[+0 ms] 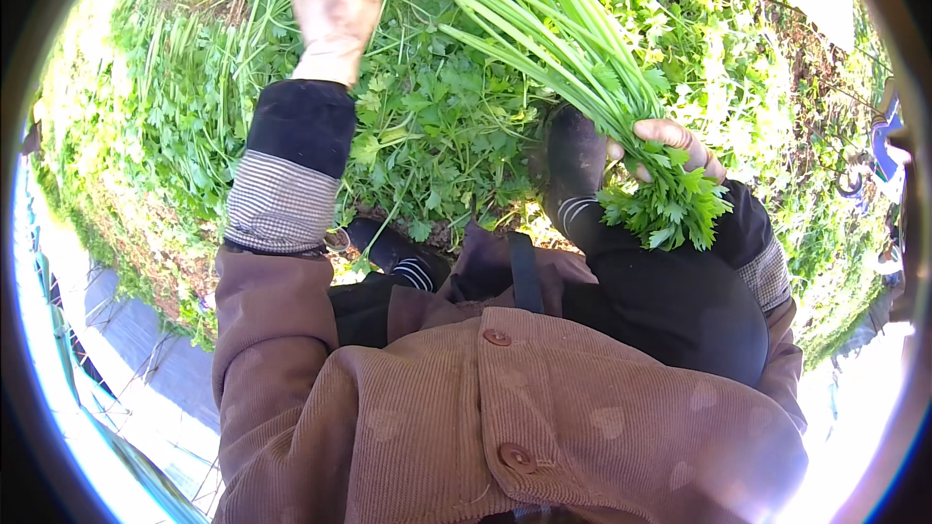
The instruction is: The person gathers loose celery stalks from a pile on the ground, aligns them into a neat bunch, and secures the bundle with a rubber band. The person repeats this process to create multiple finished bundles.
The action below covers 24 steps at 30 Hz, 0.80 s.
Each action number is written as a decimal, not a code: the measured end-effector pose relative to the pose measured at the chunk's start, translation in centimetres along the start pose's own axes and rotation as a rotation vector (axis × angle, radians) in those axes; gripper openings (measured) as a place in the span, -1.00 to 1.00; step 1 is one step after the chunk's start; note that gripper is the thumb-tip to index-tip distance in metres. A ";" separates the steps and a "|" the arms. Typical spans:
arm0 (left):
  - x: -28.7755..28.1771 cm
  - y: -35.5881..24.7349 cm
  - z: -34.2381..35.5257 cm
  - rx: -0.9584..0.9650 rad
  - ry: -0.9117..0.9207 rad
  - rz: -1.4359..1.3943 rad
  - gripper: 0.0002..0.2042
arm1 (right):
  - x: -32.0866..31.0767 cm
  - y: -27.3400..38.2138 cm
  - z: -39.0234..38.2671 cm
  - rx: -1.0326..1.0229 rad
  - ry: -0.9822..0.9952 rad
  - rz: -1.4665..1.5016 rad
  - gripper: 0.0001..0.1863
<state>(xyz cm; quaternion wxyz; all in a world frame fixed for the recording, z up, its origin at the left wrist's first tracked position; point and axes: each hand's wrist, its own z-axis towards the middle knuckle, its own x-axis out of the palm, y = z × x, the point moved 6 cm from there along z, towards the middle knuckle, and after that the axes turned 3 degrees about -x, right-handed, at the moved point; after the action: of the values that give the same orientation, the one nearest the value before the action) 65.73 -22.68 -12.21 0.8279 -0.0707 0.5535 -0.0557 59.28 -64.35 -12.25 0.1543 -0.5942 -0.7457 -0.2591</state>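
Observation:
A bunch of leafy celery (582, 49) is gripped in my right hand (677, 141), which is closed round the stalks just above their leaves. Its pale stalk ends point up and to the left, while the leafy tops hang over my right knee. My left hand (335, 10) reaches out over the cut greens at the top of the view, its thumb apart from the fingers and nothing seen in it. The fingertips run out of the picture. Beneath both hands lies a thick spread of loose celery leaves and stems (427, 126).
Two dark boots with striped tops stand among the greens, the right boot (575, 160) beside the held bunch and the left boot (388, 247) nearer to me. A grey sheet (155, 359) lies at the lower left. Something blue (885, 141) shows at the right rim.

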 end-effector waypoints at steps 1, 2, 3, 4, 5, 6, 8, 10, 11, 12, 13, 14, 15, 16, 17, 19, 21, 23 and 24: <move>1.2 -3.3 -0.5 0.088 0.012 -0.268 -0.66 | 0.1 0.2 0.1 -0.027 0.024 -0.035 -0.61; 2.6 -6.4 -1.1 0.122 0.086 -0.584 -0.79 | 0.1 0.2 0.1 -0.024 0.027 -0.033 -0.61; 3.6 -9.1 -2.1 0.186 0.248 -0.590 -0.80 | 0.2 0.3 0.2 -0.012 0.045 -0.058 -0.60; 4.5 -10.9 -3.0 0.188 0.413 -0.596 -0.80 | 0.2 0.3 0.2 -0.009 0.040 -0.050 -0.60; 4.4 -12.0 -3.5 0.116 0.418 -0.605 -0.77 | 0.1 0.5 0.2 -0.012 0.016 -0.039 -0.60; 5.1 -12.3 -4.2 -0.038 0.562 -0.575 -0.71 | 0.3 0.6 0.2 -0.022 0.017 -0.042 -0.59; 5.1 -12.2 -5.5 -0.264 0.722 -0.494 -0.67 | 0.6 0.8 0.3 -0.005 0.035 -0.087 -0.58; 4.6 -12.1 -6.0 -0.428 0.779 -0.585 -0.63 | 1.0 1.0 0.3 -0.007 0.050 -0.124 -0.58; 4.7 -12.1 -6.4 -0.528 0.856 -0.629 -0.62 | 1.0 1.1 0.3 -0.017 0.041 -0.132 -0.58; 5.0 -12.4 -6.7 -0.665 0.890 -0.787 -0.62 | 1.2 1.3 0.3 -0.032 0.066 -0.156 -0.58; 5.6 -13.1 -7.5 -0.827 1.003 -0.936 -0.63 | 1.1 1.3 0.3 0.005 0.050 -0.154 -0.58; 6.2 -14.2 -8.2 -0.971 1.106 -1.116 -0.64 | 1.2 1.2 0.4 0.039 0.070 -0.167 -0.58; 6.4 -15.4 -8.7 -1.079 1.143 -1.284 -0.72 | 1.1 1.1 0.4 0.070 0.070 -0.186 -0.57; 6.7 -16.5 -9.1 -1.172 1.161 -1.444 -0.79 | 1.3 1.1 0.4 0.066 0.109 -0.126 -0.60; 6.8 -16.9 -9.4 -1.249 1.070 -1.485 -0.81 | 1.4 1.2 0.5 0.057 0.127 -0.073 -0.63; 6.9 -17.1 -10.0 -1.360 0.885 -1.549 -0.83 | 1.3 0.9 0.7 0.067 0.093 -0.038 -0.65; 6.7 -15.9 -10.2 -1.462 0.750 -1.584 -0.84 | 0.9 0.3 0.8 0.116 0.013 -0.056 -0.63; 5.8 -12.0 -8.9 -1.502 0.453 -1.536 -0.81 | 1.1 0.0 0.8 0.123 0.016 -0.050 -0.62; 5.3 -9.1 -7.7 -1.523 0.301 -1.508 -0.78 | 1.3 0.0 0.7 0.121 0.040 -0.039 -0.62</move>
<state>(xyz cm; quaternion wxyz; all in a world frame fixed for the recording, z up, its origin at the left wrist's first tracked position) 60.46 -32.95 -18.28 0.2426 -0.8812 0.3529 -0.2003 59.03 -62.85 -12.12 0.1999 -0.5637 -0.7682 -0.2284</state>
